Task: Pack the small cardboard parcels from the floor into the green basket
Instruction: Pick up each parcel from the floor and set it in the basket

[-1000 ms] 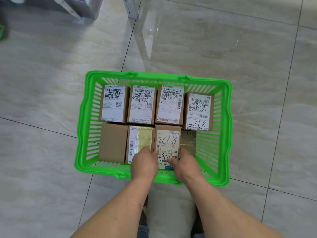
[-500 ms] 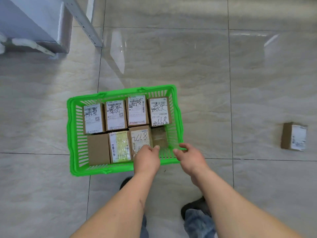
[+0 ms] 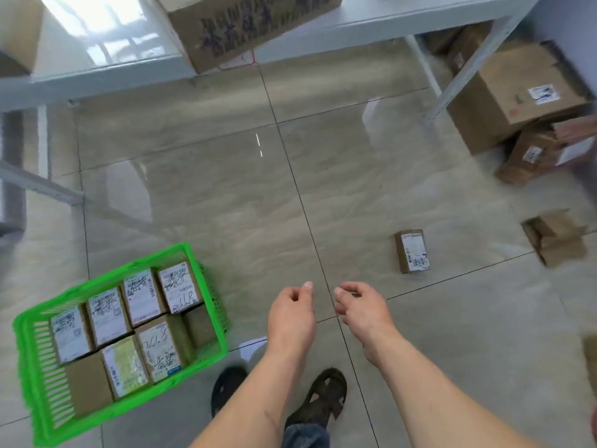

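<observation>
So the green basket (image 3: 42,412) is sitting on the floor at my lower left, and it's pretty much packed: a back row of four small parcels (image 3: 142,299) with their labels up, and a front row with a plain brown one, two more labelled ones and a darker one tucked into the right corner. One loose parcel (image 3: 412,251) is lying on the floor ahead and to the right, well apart from the basket, label side up. There's another small brown box (image 3: 555,237) further right near the frame edge, but it's too blurry for me to say much about it.

Both hands are out in front of me over the tiles, holding nothing. The left hand (image 3: 290,316) has its fingers loosely curled under with the thumb sticking forward. The right hand (image 3: 363,310) is just beside it, same loose curl, not touching anything. Both forearms are bare and reach up from the bottom of the view. Below them I can see dark sandals (image 3: 323,399) and a bit of jeans.

The floor (image 3: 226,205) is glossy beige tile with dark grout lines. A grey metal shelf (image 3: 371,17) runs across the top with a big carton (image 3: 245,24) on it, and more large cartons (image 3: 513,95) are piled at the upper right.
</observation>
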